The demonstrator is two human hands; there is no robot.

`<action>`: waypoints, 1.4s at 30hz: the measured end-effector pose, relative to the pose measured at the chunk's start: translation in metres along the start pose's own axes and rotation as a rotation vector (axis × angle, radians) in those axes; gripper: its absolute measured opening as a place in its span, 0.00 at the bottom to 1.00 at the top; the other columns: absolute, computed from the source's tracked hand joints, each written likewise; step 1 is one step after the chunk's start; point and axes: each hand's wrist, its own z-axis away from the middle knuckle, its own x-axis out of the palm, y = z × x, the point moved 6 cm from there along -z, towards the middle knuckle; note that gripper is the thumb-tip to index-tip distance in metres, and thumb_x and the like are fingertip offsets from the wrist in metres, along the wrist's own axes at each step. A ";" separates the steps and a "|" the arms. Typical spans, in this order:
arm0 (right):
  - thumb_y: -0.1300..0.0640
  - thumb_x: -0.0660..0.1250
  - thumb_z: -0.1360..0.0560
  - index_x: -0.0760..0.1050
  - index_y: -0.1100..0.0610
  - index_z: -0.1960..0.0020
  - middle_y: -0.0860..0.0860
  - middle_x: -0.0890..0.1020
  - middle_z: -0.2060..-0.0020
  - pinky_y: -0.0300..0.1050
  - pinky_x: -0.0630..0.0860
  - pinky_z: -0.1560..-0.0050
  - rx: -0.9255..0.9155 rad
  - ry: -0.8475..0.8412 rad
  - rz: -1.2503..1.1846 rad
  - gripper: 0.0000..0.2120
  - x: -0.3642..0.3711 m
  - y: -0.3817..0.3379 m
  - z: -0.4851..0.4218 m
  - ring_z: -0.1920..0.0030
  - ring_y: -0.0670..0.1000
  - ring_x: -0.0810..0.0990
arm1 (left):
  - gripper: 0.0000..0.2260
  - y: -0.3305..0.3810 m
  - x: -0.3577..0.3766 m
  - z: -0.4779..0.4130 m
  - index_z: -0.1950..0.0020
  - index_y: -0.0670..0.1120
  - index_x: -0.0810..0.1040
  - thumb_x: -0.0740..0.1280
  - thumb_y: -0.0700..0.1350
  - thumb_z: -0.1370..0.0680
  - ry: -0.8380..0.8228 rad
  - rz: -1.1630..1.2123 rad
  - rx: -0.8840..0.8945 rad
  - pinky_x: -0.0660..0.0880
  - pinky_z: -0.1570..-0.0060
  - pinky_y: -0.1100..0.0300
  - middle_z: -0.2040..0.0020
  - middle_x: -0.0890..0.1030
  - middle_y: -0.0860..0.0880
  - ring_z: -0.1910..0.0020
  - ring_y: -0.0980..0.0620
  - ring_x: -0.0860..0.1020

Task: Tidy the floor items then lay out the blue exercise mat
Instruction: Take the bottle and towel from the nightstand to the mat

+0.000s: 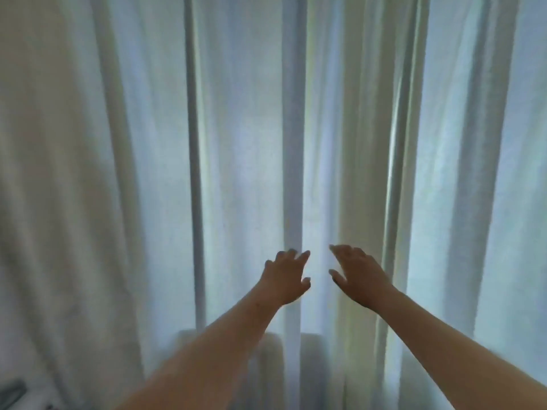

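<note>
Background: a sheer white curtain (242, 143) fills the view, backlit and hanging in vertical folds. A pale low shape (266, 350) shows behind its lower part, kind unclear.
Hands: the left hand (285, 276) and right hand (359, 276) are both reaching forward with fingers spread and hold nothing. A narrow gap lies between the 2.
Contact: the left fingertips (305, 254) sit at the central fold edge. Whether they touch the fabric cannot be told.
Task thing: the mat is not in view, nor is the floor. A dark blurred object (11, 389) lies at lower left, unidentified.
Step, judged: parting the curtain at its centre. The task proper is scarcely begun.
Method: find the 2 panel edges, pinch each lightly, and draw them apart evenly and level rather than downward.
Risk: a sharp tug may strain the sheer fabric.
</note>
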 end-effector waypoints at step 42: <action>0.40 0.69 0.29 0.36 0.59 0.21 0.54 0.53 0.22 0.51 0.68 0.30 -0.401 -1.149 -0.420 0.54 0.585 -1.022 0.026 0.25 0.58 0.60 | 0.15 -0.830 0.321 0.689 0.35 0.48 0.70 0.59 0.49 0.21 -0.463 0.340 -1.398 0.75 0.48 0.56 0.42 0.74 0.48 0.44 0.50 0.74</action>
